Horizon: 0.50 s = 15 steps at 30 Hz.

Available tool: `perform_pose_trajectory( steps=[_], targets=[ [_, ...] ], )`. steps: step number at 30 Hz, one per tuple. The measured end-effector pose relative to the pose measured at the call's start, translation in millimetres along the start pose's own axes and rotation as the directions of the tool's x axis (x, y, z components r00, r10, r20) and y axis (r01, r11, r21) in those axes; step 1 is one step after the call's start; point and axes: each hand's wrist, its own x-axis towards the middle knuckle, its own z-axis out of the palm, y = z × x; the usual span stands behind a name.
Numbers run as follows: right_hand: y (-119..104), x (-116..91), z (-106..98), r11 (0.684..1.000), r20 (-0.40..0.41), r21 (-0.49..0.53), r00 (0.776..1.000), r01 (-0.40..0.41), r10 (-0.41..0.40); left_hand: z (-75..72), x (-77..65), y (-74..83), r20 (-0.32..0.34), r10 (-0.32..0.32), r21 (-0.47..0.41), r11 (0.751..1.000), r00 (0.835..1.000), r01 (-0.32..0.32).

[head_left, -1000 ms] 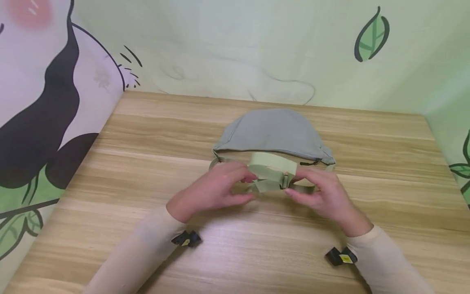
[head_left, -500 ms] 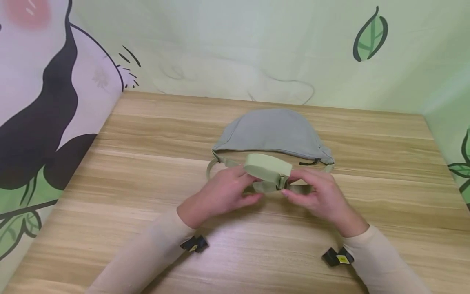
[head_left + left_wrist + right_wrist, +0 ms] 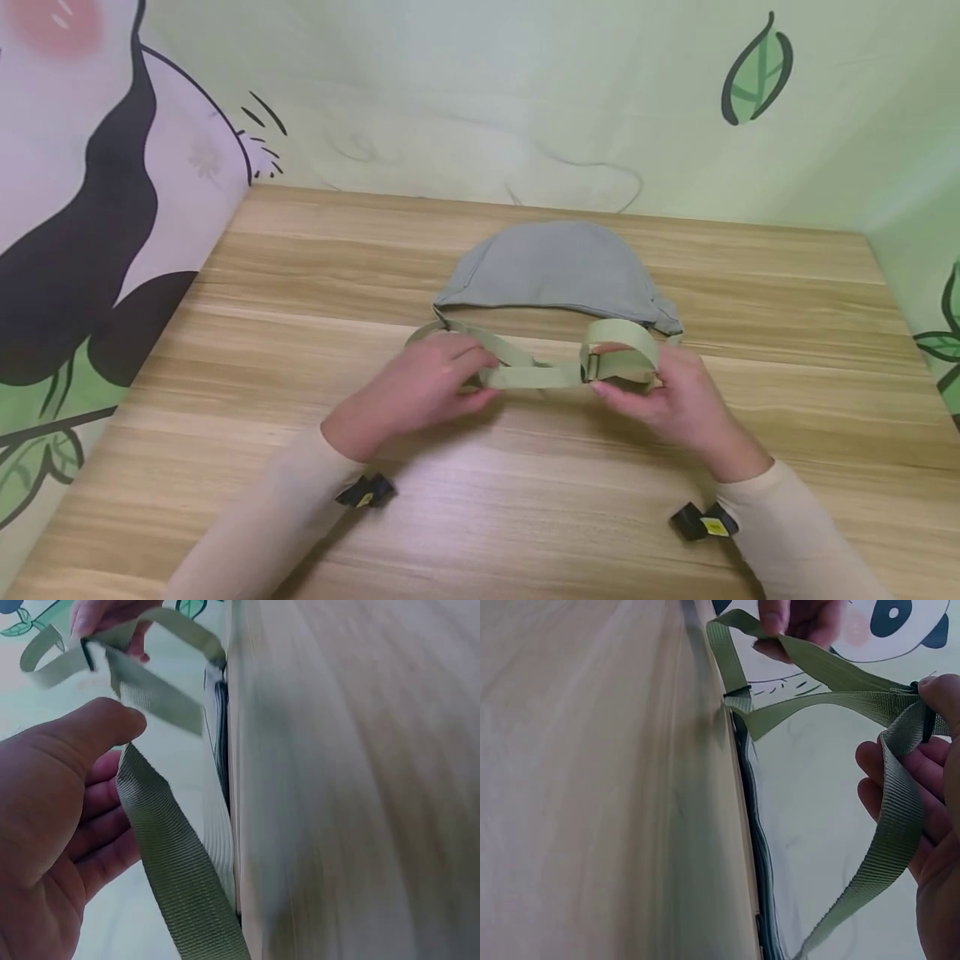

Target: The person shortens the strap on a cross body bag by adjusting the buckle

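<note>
A grey half-moon waist bag [image 3: 555,262] lies on the table with its curved side away from me. Its green webbing strap [image 3: 531,377] is lifted toward me and runs between both hands. My left hand [image 3: 420,379] pinches the strap between thumb and fingers; in the left wrist view a length of webbing [image 3: 180,855] hangs below that thumb. At the dark slider buckle [image 3: 592,367], my right hand [image 3: 686,408] pinches with thumb and fingertips. A loop of webbing [image 3: 622,333] stands up beside the buckle. In the right wrist view the thumb presses on the buckle [image 3: 928,720].
The wood-grain table [image 3: 480,517] extends on all sides of the bag. A pale green printed wall [image 3: 450,100] rises behind it, with a panda print [image 3: 75,250] at the left. Dark wrist-worn devices [image 3: 367,490] sit under both sleeves.
My left hand first moved right toward the buckle, then back left, drawing the strap straight between the hands. The webbing loop has shifted from left of the buckle to its right.
</note>
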Motion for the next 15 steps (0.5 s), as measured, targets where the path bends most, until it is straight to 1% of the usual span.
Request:
perform_pose_trajectory(
  steps=[4, 7, 11, 15],
  targets=[
    [2, -1, -4, 1.000, -0.007, 0.009, 1.000, 0.005, -0.004, -5.6, -8.7, -8.9, 0.029, 0.013, 0.017, 1.000, 0.999, -0.013],
    [3, -2, -7, 1.000, -0.012, 0.011, 1.000, 0.011, -0.011, -10.7, -15.6, -15.3, 0.061, 0.006, 0.020, 1.000, 0.998, -0.007],
    [4, -4, -12, 1.000, -0.021, -0.008, 1.000, 0.014, -0.015, -16.1, -25.2, -22.4, 0.119, -0.034, 0.026, 0.999, 0.992, 0.031],
    [4, -6, -15, 1.000, -0.022, -0.025, 1.000, -0.001, 0.001, -19.6, -34.4, -28.6, 0.145, -0.077, 0.039, 0.997, 0.986, 0.072]
  ],
)
